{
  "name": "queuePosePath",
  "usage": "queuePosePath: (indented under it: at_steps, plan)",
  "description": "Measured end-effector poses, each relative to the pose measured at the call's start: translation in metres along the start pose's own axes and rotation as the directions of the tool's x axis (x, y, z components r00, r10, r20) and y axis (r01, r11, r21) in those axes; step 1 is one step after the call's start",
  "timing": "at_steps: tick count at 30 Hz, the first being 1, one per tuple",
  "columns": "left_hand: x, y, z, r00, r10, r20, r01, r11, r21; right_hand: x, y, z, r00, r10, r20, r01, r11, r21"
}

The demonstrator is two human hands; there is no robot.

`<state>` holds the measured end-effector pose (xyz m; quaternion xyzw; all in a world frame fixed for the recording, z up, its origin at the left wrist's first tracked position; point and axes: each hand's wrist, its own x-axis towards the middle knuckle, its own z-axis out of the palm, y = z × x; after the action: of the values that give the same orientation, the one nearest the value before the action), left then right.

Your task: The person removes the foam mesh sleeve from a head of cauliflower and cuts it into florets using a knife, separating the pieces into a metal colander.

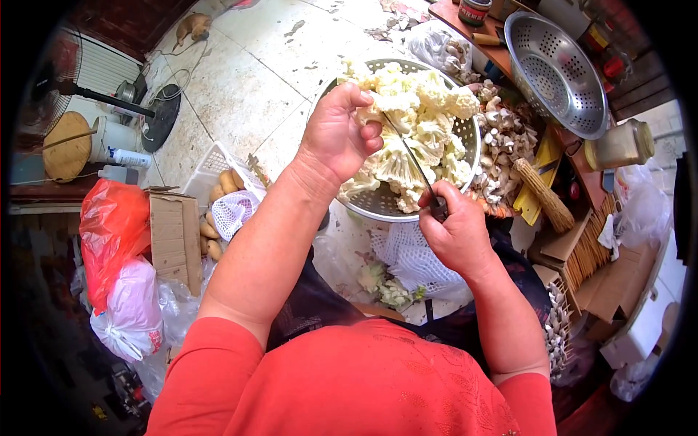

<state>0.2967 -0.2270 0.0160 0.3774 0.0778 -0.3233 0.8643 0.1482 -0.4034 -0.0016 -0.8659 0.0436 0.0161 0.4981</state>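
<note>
My right hand (459,229) is closed round the dark handle of a knife (411,156), whose thin blade slants up and left to my left hand. My left hand (338,134) is closed, thumb and curled fingers against a pale cauliflower floret (372,114) at the blade's tip; part of the floret is hidden by the fingers. Below both hands a metal colander (471,152) with a perforated wall holds many cut cauliflower florets (418,131). Cauliflower trimmings with green leaves (392,291) lie under the colander, near my legs.
Garlic bulbs (505,134) are heaped right of the colander, beside a dried corn cob (544,196). A second colander (556,76) leans at upper right near a glass jar (619,144). Left are potatoes (209,227), a cardboard box (174,236), bags and a fan (109,98). A dog (193,29) lies behind.
</note>
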Motion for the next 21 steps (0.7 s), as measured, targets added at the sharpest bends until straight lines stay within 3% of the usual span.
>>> queuePosePath:
  at_steps: [5,11,18,21]
  plan:
    - [-0.003,-0.004,0.006,0.989,0.059,-0.135,-0.045,0.994,0.102,0.002,0.001,-0.002,0.999,0.003,0.036,-0.002,1.000,-0.027]
    - [-0.003,-0.008,0.010,0.959,0.150,-0.241,-0.131,0.987,0.092,0.007,0.002,-0.003,0.991,0.090,0.099,-0.082,0.993,-0.081]
    - [-0.002,-0.007,0.012,0.960,0.159,-0.231,-0.122,0.978,0.167,0.010,0.004,-0.006,0.984,0.134,0.116,-0.124,0.988,-0.092]
    - [-0.003,0.005,0.015,0.939,0.258,-0.227,-0.211,0.955,0.209,0.010,0.014,-0.005,0.975,0.186,0.118,-0.167,0.974,-0.153]
